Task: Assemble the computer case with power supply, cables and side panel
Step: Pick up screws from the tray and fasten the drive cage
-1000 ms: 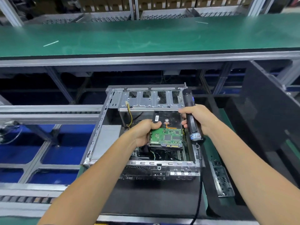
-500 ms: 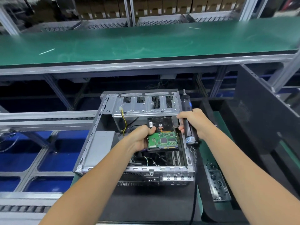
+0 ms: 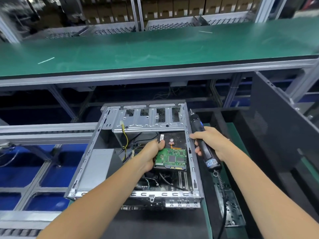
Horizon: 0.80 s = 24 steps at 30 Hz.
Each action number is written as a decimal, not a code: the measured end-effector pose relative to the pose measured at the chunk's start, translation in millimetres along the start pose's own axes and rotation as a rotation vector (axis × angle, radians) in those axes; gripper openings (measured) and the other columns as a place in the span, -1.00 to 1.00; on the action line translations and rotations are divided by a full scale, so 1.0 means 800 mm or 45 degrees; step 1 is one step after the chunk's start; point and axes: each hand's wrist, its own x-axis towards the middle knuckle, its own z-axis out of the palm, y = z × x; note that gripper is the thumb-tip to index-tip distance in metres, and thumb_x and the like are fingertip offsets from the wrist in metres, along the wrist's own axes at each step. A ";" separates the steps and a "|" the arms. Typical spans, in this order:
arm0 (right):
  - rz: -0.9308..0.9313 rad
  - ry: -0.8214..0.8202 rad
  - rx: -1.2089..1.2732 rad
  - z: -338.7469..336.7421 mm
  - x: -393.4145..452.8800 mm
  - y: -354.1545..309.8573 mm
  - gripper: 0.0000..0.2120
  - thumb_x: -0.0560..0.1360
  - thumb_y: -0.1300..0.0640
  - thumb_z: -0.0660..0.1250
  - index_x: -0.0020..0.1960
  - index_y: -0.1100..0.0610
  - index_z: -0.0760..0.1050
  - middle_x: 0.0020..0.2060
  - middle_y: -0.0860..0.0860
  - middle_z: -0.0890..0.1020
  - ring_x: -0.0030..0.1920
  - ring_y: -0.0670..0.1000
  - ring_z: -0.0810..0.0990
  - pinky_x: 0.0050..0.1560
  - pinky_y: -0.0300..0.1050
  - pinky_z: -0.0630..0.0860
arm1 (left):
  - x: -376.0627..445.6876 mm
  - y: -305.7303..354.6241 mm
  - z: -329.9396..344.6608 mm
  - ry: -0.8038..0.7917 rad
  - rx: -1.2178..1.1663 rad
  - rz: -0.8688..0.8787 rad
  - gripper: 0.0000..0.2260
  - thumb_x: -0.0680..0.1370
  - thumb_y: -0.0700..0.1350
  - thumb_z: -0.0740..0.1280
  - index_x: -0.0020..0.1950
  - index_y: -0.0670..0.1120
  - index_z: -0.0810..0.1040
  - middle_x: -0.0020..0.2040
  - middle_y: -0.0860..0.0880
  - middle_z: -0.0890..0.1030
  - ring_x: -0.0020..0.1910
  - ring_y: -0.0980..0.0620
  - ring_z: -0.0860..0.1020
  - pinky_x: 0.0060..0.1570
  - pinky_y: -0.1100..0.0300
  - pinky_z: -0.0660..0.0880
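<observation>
An open metal computer case [image 3: 86, 159] lies on its side in front of me. My left hand [image 3: 151, 154] grips the left edge of a hard drive [image 3: 173, 156], green circuit board up, inside the case by its right wall. My right hand [image 3: 209, 143] holds a black electric screwdriver [image 3: 201, 133] just outside that wall, tip pointing away from me. A grey power supply [image 3: 96, 169] sits in the case's left part. A yellow-black cable [image 3: 126, 140] hangs from the drive cage [image 3: 148, 125]. The dark side panel [image 3: 283, 125] leans at the right.
A green workbench [image 3: 155, 49] runs across behind the case. A perforated metal bracket [image 3: 233, 207] lies on the mat right of the case, under the screwdriver's cord [image 3: 222, 204]. Aluminium conveyor rails [image 3: 43, 131] and blue bins [image 3: 50, 169] are at the left.
The view has shifted, so the case looks lower and further left. The hard drive sits a little lower and closer to the right wall. Both hands keep their grips.
</observation>
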 end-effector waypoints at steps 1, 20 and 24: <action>0.001 -0.010 -0.008 0.001 0.000 -0.001 -0.82 0.48 0.25 0.43 -0.01 0.23 0.44 -0.45 0.08 0.51 -0.50 0.12 0.52 -0.47 -0.10 0.49 | 0.006 -0.003 -0.001 0.017 0.013 0.009 -0.85 0.64 -0.06 0.23 -0.13 0.10 0.42 -0.13 0.18 0.45 -0.19 0.24 0.36 -0.01 0.21 0.29; -0.017 -0.021 -0.173 0.010 -0.002 -0.020 -0.79 0.48 0.28 0.44 0.01 0.23 0.42 -0.39 0.11 0.50 -0.50 0.10 0.52 -0.45 -0.10 0.50 | 0.035 -0.002 -0.017 0.110 -0.101 0.069 -0.40 0.61 0.04 0.27 0.56 -0.06 0.08 0.42 -0.05 0.33 0.40 -0.10 0.29 0.44 -0.11 0.06; -0.025 -0.015 -0.182 0.011 -0.006 -0.025 -0.77 0.50 0.28 0.42 0.05 0.23 0.40 -0.35 0.14 0.49 -0.51 0.09 0.51 -0.47 -0.11 0.49 | 0.034 -0.001 -0.015 0.043 -0.119 0.054 -0.35 0.57 0.05 0.32 0.57 -0.01 0.08 0.50 -0.06 0.28 0.43 -0.13 0.30 0.46 -0.17 0.12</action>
